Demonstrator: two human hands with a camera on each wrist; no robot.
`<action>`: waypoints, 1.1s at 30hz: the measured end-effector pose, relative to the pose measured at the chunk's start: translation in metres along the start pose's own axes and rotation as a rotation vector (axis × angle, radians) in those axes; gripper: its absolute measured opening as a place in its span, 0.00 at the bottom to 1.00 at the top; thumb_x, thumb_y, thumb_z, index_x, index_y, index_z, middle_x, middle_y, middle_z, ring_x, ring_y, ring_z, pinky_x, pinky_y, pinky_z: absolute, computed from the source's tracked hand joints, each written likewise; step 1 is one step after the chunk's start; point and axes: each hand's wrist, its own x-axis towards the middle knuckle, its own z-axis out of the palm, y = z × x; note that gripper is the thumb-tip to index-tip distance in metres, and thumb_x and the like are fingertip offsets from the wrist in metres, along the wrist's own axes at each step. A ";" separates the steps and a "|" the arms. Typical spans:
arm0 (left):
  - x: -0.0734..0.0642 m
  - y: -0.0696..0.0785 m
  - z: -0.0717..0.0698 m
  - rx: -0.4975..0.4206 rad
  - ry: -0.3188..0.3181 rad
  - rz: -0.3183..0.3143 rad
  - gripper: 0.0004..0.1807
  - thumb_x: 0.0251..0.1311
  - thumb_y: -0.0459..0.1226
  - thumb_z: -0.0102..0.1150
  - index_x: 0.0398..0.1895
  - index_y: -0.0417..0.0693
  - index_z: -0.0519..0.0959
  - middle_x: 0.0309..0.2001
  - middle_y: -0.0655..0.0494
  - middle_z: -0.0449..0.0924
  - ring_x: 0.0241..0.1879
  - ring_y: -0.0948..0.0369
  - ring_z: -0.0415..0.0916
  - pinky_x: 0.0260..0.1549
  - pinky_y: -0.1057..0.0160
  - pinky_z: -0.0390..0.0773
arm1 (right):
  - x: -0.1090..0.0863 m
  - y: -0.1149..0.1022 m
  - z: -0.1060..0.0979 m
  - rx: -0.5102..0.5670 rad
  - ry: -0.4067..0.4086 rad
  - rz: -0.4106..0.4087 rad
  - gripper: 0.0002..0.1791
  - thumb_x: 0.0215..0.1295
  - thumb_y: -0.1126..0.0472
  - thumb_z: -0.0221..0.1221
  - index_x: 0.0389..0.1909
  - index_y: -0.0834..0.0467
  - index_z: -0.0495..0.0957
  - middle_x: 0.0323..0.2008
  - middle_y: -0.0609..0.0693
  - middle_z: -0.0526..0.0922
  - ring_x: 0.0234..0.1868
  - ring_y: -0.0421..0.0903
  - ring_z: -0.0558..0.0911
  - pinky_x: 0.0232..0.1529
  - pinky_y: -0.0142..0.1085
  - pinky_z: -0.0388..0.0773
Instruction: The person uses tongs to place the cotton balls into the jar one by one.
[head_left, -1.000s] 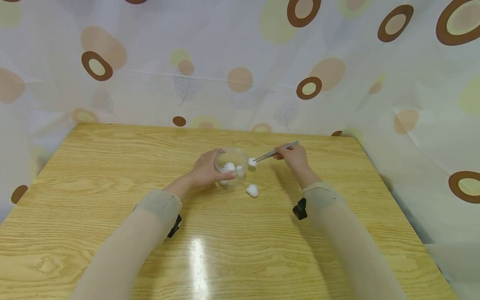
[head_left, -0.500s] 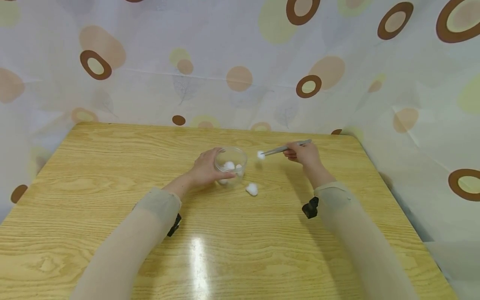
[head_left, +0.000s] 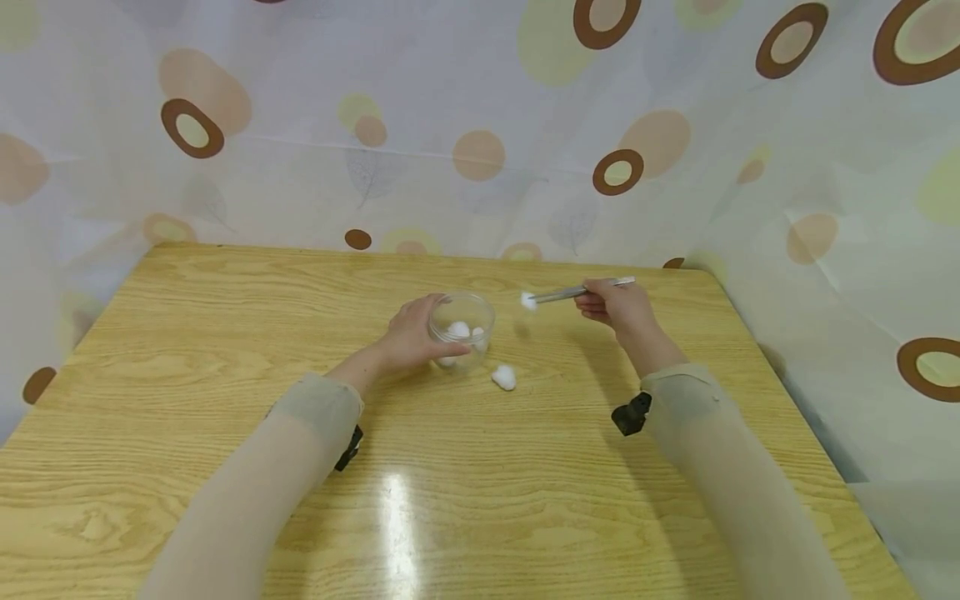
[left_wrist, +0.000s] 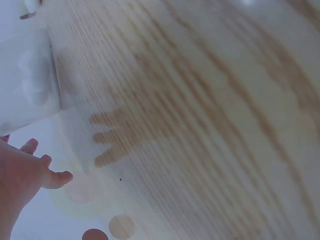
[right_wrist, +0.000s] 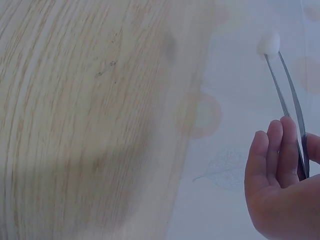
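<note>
My left hand [head_left: 408,337] grips a clear round plastic jar [head_left: 480,315], thumb across its near side. Inside it sit several white cotton balls [head_left: 459,331]. In the left wrist view the jar [left_wrist: 20,110] is cut off by the frame edge, above my hand [left_wrist: 25,175]. My right hand [head_left: 621,308] pinches metal tweezers [head_left: 558,295] to the right of the jar. Their tips hold a cotton ball [head_left: 528,301] above the table, also clear in the right wrist view as a white ball [right_wrist: 270,43]. Another cotton ball [head_left: 504,377] lies on the table, in front of the jar and to its right.
Everything stands on a light wood table [head_left: 480,483]. A patterned curtain [head_left: 420,192] hangs behind its far edge and along the right side. Bare wood surrounds the jar on the left and in front.
My right hand has moved right and slightly away from me, carrying the tweezers and their cotton ball from beside the jar up off the table. The left hand and jar stay in place.
</note>
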 end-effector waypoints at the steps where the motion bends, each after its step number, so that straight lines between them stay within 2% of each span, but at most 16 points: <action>1: 0.000 0.000 0.000 -0.001 -0.001 -0.001 0.49 0.46 0.56 0.67 0.69 0.50 0.57 0.68 0.53 0.60 0.69 0.48 0.51 0.66 0.43 0.47 | -0.001 -0.001 0.000 0.001 -0.006 -0.001 0.07 0.69 0.58 0.52 0.37 0.58 0.74 0.17 0.39 0.83 0.25 0.34 0.83 0.35 0.26 0.80; 7: -0.001 0.003 -0.001 0.007 -0.005 -0.007 0.49 0.46 0.56 0.67 0.69 0.49 0.57 0.68 0.52 0.60 0.69 0.48 0.51 0.67 0.44 0.47 | -0.009 -0.012 0.008 0.036 -0.030 0.005 0.07 0.68 0.59 0.53 0.33 0.55 0.77 0.17 0.41 0.83 0.25 0.34 0.83 0.36 0.27 0.80; 13: -0.002 0.004 -0.001 0.004 -0.009 -0.008 0.49 0.47 0.56 0.67 0.69 0.49 0.57 0.69 0.52 0.60 0.69 0.48 0.51 0.67 0.44 0.47 | -0.017 -0.019 0.022 0.088 -0.073 0.001 0.12 0.68 0.61 0.52 0.25 0.52 0.79 0.16 0.42 0.83 0.24 0.36 0.83 0.34 0.27 0.80; 24: -0.002 0.002 -0.001 -0.003 -0.019 -0.015 0.49 0.47 0.57 0.66 0.70 0.51 0.56 0.70 0.53 0.58 0.70 0.48 0.48 0.67 0.43 0.46 | -0.019 -0.022 0.053 0.040 -0.105 -0.025 0.07 0.68 0.61 0.52 0.31 0.57 0.77 0.16 0.41 0.82 0.23 0.35 0.82 0.33 0.27 0.79; 33: -0.003 0.004 -0.003 -0.001 -0.012 -0.019 0.48 0.47 0.56 0.67 0.69 0.50 0.57 0.69 0.53 0.60 0.69 0.48 0.50 0.66 0.43 0.48 | -0.016 -0.017 0.072 -0.004 -0.095 -0.027 0.07 0.68 0.62 0.52 0.36 0.62 0.76 0.14 0.40 0.81 0.21 0.34 0.81 0.31 0.26 0.79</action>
